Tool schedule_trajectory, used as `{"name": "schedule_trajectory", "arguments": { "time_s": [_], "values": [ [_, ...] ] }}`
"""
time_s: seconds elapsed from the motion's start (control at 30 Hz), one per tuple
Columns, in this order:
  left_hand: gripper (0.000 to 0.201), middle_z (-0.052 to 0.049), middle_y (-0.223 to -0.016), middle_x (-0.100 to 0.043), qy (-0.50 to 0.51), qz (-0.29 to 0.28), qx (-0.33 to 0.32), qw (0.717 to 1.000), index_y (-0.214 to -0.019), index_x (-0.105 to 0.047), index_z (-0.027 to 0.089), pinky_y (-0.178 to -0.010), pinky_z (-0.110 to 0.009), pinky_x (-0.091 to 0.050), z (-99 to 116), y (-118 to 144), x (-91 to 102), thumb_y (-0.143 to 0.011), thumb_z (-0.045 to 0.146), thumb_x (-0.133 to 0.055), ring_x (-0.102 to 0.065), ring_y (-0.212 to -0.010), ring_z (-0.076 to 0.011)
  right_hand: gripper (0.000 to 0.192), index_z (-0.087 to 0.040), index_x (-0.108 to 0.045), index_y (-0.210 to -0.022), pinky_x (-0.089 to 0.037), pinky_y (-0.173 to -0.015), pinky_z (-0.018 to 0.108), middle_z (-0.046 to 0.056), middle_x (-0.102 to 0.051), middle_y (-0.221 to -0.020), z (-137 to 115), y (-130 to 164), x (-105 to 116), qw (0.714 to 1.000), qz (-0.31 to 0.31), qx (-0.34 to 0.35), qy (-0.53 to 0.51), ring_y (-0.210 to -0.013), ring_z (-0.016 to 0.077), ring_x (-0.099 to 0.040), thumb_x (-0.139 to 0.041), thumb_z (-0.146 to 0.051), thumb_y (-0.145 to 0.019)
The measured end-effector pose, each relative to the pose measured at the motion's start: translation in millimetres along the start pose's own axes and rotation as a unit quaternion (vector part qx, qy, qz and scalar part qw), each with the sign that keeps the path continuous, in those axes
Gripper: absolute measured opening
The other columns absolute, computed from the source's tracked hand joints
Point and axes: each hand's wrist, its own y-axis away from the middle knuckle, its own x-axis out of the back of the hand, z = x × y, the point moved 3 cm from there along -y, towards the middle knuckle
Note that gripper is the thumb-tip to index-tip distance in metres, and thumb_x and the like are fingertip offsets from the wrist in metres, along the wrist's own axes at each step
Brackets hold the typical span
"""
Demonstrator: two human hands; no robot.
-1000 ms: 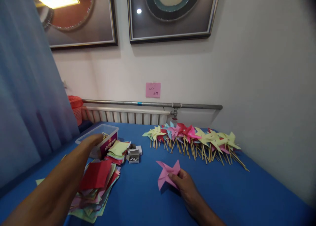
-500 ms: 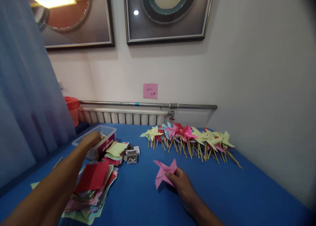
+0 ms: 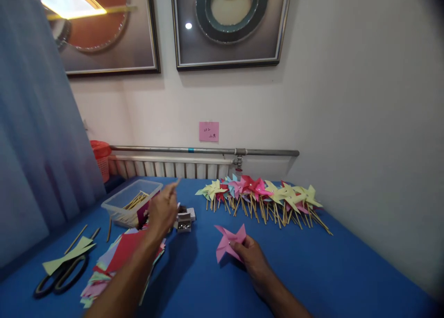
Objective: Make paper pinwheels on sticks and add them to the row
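My right hand (image 3: 252, 254) pinches a pink paper pinwheel head (image 3: 225, 245) near its pinned centre, just above the blue table. My left hand (image 3: 163, 210) is closed and smeared by motion; the blurred tip of a thin wooden stick (image 3: 178, 181) pokes out beyond its fingers. To its left stands a clear plastic box (image 3: 152, 186) with wooden sticks (image 3: 135, 201) inside. Under the left forearm lies a stack of coloured paper squares (image 3: 126, 248), partly covered. Small boxes of metal pins (image 3: 184, 224) sit right of the left hand.
A row of finished pinwheels on sticks (image 3: 256, 188) lies along the back right. Black-handled scissors (image 3: 65, 276) rest at the front left under a pale green paper strip (image 3: 69, 255), with loose sticks nearby. A pipe (image 3: 208, 150) and radiator run behind the table (image 3: 208, 290).
My left hand has come out of the plastic box and moved right, with a stick in its fingers. The scissors now show. My right hand still holds the pink pinwheel head.
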Motion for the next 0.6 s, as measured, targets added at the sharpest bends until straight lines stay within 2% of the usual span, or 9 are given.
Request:
{"name": "schedule_trajectory", "arguments": {
  "time_s": [0.07,0.1,0.17,0.2,0.3,0.43,0.6],
  "values": [
    [0.032,-0.004,-0.085,-0.073,0.06,-0.101,0.071,0.991,-0.117,-0.063,0.021,-0.067,-0.027,-0.045,11,34,-35.5,-0.096,0.028,-0.04,-0.067,-0.075,-0.0189,0.048,-0.014,-0.074,-0.096,-0.049,-0.067,0.031,0.005,-0.074,-0.078,1,1,2,1.0,0.006,-0.004,-0.012,-0.068,0.0202,-0.064,-0.084,-0.047,-0.063],
    [0.028,-0.003,-0.078,-0.071,0.08,-0.135,0.085,0.984,-0.106,-0.064,0.021,-0.064,-0.026,-0.043,15,50,-49.9,-0.096,0.028,-0.039,-0.065,-0.071,-0.0181,0.049,-0.014,-0.074,-0.097,-0.049,-0.067,0.031,0.005,-0.075,-0.079,2,1,3,1.0,0.008,-0.006,-0.018,-0.069,0.0205,-0.064,-0.084,-0.047,-0.062],
    [0.027,-0.001,-0.069,-0.065,0.12,-0.193,0.079,0.971,-0.085,-0.06,0.022,-0.062,-0.025,-0.039,21,74,-69.9,-0.097,0.029,-0.037,-0.062,-0.067,-0.0167,0.049,-0.014,-0.074,-0.096,-0.05,-0.068,0.032,0.006,-0.075,-0.081,3,0,4,0.999,0.013,-0.008,-0.028,-0.071,0.0212,-0.065,-0.085,-0.047,-0.061],
    [0.027,0.0,-0.067,-0.062,0.138,-0.212,0.076,0.964,-0.081,-0.057,0.023,-0.062,-0.025,-0.039,23,81,-75.0,-0.097,0.03,-0.036,-0.06,-0.066,-0.0163,0.049,-0.015,-0.074,-0.096,-0.05,-0.069,0.033,0.006,-0.076,-0.082,3,0,4,0.999,0.014,-0.006,-0.032,-0.072,0.0219,-0.066,-0.086,-0.047,-0.061],
    [0.026,0.001,-0.064,-0.059,0.162,-0.254,0.07,0.951,-0.077,-0.055,0.025,-0.063,-0.027,-0.037,25,90,-77.5,-0.096,0.031,-0.038,-0.058,-0.064,-0.0172,0.05,-0.015,-0.075,-0.098,-0.052,-0.075,0.037,0.007,-0.077,-0.085,1,-2,2,0.999,0.005,-0.001,-0.037,-0.08,0.0259,-0.069,-0.087,-0.045,-0.06],
    [0.026,0.001,-0.063,-0.058,0.161,-0.28,0.075,0.943,-0.075,-0.056,0.026,-0.062,-0.027,-0.036,26,89,-74.7,-0.094,0.033,-0.041,-0.057,-0.064,-0.0183,0.052,-0.016,-0.075,-0.103,-0.054,-0.079,0.042,0.009,-0.078,-0.084,-4,0,-2,0.999,-0.012,-0.008,-0.043,-0.085,0.0309,-0.071,-0.087,-0.044,-0.061],
    [0.023,0.001,-0.068,-0.063,0.135,-0.291,0.085,0.943,-0.083,-0.06,0.026,-0.063,-0.026,-0.034,27,92,-79.2,-0.095,0.031,-0.041,-0.059,-0.067,-0.0179,0.052,-0.015,-0.075,-0.106,-0.054,-0.079,0.043,0.009,-0.078,-0.083,-6,2,-3,0.999,-0.016,-0.008,-0.045,-0.083,0.03,-0.071,-0.086,-0.043,-0.064]
  ]
}}
